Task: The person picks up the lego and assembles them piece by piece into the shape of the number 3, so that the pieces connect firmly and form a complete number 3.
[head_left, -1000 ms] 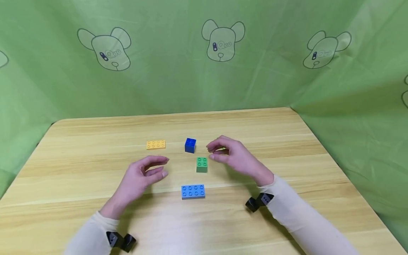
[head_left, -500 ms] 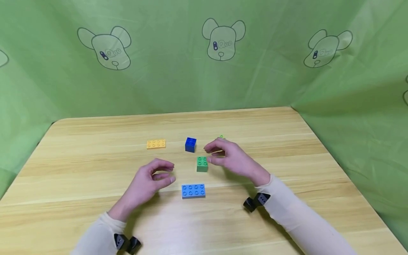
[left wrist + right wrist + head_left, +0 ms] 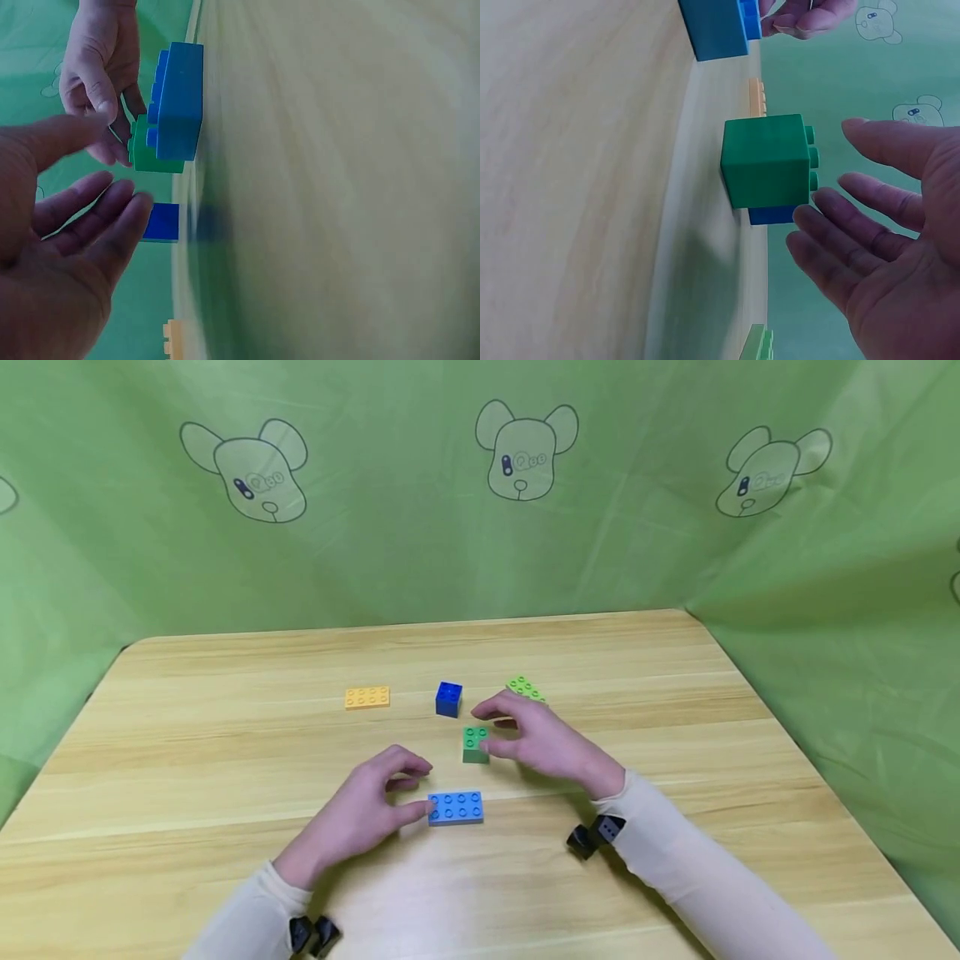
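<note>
My left hand point(image 3: 371, 806) hovers at the left end of the light blue brick point(image 3: 456, 808), thumb and fingers spread apart and holding nothing. Over the green brick point(image 3: 474, 750) hangs my right hand point(image 3: 543, 739), its thumb covering part of the studs in the head view. In the right wrist view a gap shows between the right fingers and the green brick point(image 3: 766, 161). Behind it stands a dark blue brick point(image 3: 448, 700). The left wrist view has the light blue brick point(image 3: 180, 101) standing beyond the left thumb.
A flat yellow-orange brick point(image 3: 367, 697) lies at the back left of the wooden table point(image 3: 187, 760). Partly hidden behind the right hand is a lime green brick point(image 3: 525, 687). A green curtain point(image 3: 390, 552) with bear-head outlines surrounds the table's back and sides.
My left hand has moved right and nearer to me, up to the light blue brick. My right hand has shifted left over the green brick, uncovering the lime green one. The bricks stay put.
</note>
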